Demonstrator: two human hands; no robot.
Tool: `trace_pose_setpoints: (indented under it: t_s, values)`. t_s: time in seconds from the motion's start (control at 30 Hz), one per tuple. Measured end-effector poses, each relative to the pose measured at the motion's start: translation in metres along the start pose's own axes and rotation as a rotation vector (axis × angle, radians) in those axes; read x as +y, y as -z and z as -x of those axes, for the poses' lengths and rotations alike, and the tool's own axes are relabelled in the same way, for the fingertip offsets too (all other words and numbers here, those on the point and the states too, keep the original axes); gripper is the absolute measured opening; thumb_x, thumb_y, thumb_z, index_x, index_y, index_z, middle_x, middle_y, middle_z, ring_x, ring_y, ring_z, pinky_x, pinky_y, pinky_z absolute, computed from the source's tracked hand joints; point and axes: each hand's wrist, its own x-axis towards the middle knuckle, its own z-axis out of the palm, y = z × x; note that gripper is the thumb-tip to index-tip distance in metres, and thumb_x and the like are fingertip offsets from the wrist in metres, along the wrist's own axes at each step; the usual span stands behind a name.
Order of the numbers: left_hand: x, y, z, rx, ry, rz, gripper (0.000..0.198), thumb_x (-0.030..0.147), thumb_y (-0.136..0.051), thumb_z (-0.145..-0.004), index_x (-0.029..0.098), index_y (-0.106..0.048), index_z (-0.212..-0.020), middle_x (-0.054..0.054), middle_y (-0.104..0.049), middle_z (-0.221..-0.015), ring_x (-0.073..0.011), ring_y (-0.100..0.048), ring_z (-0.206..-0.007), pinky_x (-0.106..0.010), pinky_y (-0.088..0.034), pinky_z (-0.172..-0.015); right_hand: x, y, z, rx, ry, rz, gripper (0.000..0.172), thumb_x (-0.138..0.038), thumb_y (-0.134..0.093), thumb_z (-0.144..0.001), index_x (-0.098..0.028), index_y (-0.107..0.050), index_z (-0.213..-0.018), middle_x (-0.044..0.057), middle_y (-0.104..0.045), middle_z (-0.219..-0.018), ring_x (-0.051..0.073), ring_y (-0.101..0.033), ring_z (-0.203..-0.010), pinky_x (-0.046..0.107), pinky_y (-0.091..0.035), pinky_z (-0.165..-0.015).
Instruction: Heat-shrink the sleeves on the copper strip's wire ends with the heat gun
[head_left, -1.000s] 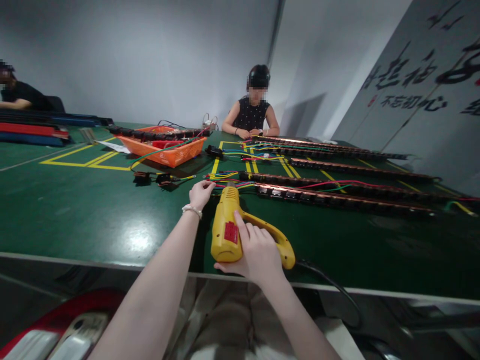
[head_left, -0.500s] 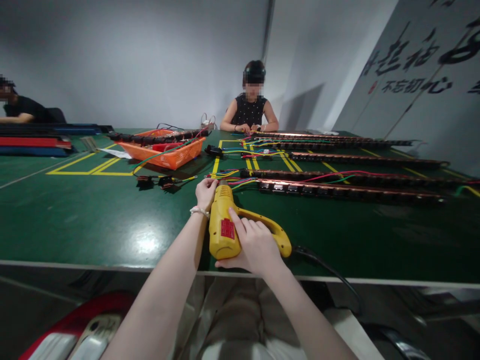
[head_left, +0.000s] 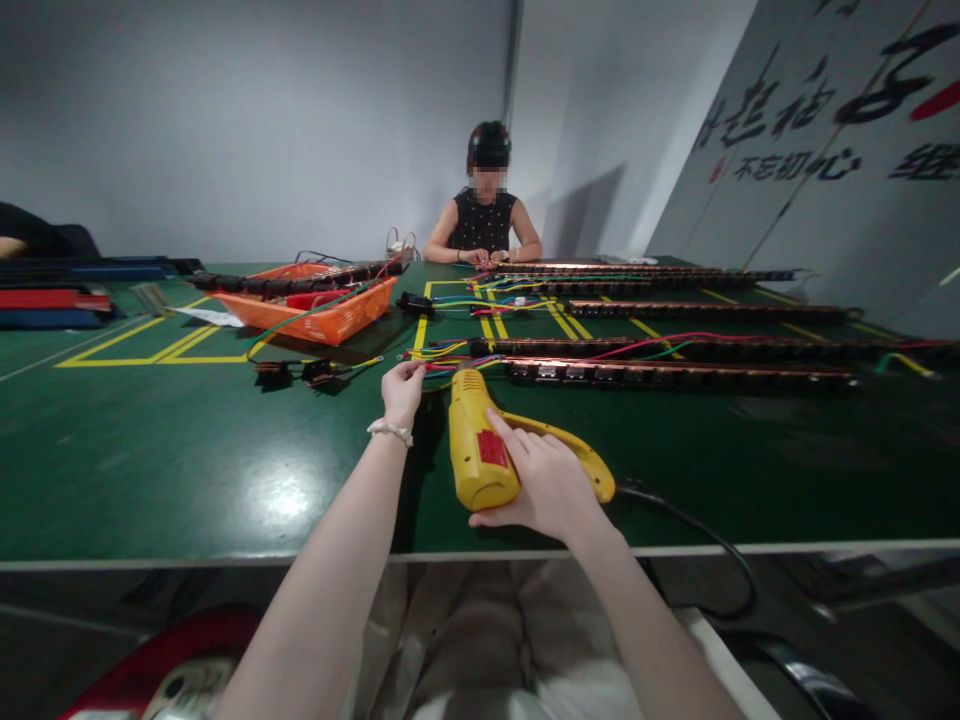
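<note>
A yellow heat gun (head_left: 472, 450) with a red label is in my right hand (head_left: 551, 480), which is closed round its body and handle. The gun's nozzle points away from me, toward a bundle of coloured wires (head_left: 442, 368). My left hand (head_left: 403, 392) pinches the ends of these wires to the left of the nozzle. From there the wires run right to a long dark strip with copper edges (head_left: 645, 374) lying on the table. Just what sits between my left fingertips is too small to make out.
An orange basket (head_left: 330, 325) holding dark strips stands at the back left. Small black connectors (head_left: 300, 374) lie left of my left hand. More wired strips (head_left: 705, 312) stretch across the right. A co-worker (head_left: 484, 220) sits opposite. The gun's black cord (head_left: 705, 520) hangs over the table's front edge.
The heat gun and my right hand have shifted right, away from my left hand. My left hand has moved slightly left, still pinching the wires. The view has turned a little to the right.
</note>
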Motion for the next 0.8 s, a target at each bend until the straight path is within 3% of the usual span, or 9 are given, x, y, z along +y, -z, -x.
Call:
trace_pose_setpoints:
  t_s: [0.27, 0.53, 0.8]
  values:
    - [-0.002, -0.001, 0.001, 0.044, 0.000, -0.149, 0.021, 0.029, -0.060, -0.073, 0.017, -0.072, -0.086, -0.007, -0.072, -0.084, -0.0199, -0.065, -0.085, -0.032, -0.048, -0.083, 0.017, 0.002, 0.011, 0.065, -0.079, 0.139, 0.121, -0.085, -0.056, -0.055, -0.008, -0.029, -0.145, 0.013, -0.066, -0.099, 0.029, -0.062, -0.085, 0.040, -0.043, -0.078]
    - [0.029, 0.001, 0.019, 0.091, 0.084, -0.352, 0.024, 0.028, -0.051, -0.079, 0.023, -0.073, -0.087, -0.003, -0.073, -0.090, -0.0231, -0.063, -0.096, -0.042, -0.035, -0.098, 0.014, -0.001, 0.013, 0.105, -0.098, 0.182, 0.120, -0.085, -0.054, -0.058, -0.007, -0.027, -0.146, 0.013, -0.065, -0.099, 0.028, -0.062, -0.085, 0.038, -0.043, -0.077]
    - [0.019, -0.001, 0.012, 0.144, 0.044, -0.125, 0.031, 0.032, -0.043, -0.079, 0.020, -0.071, -0.080, -0.005, -0.072, -0.080, -0.0207, -0.065, -0.085, -0.033, -0.045, -0.084, -0.009, -0.011, 0.005, 0.125, -0.067, 0.183, 0.120, -0.085, -0.052, -0.059, -0.005, -0.028, -0.145, 0.013, -0.063, -0.094, 0.028, -0.059, -0.082, 0.039, -0.041, -0.076]
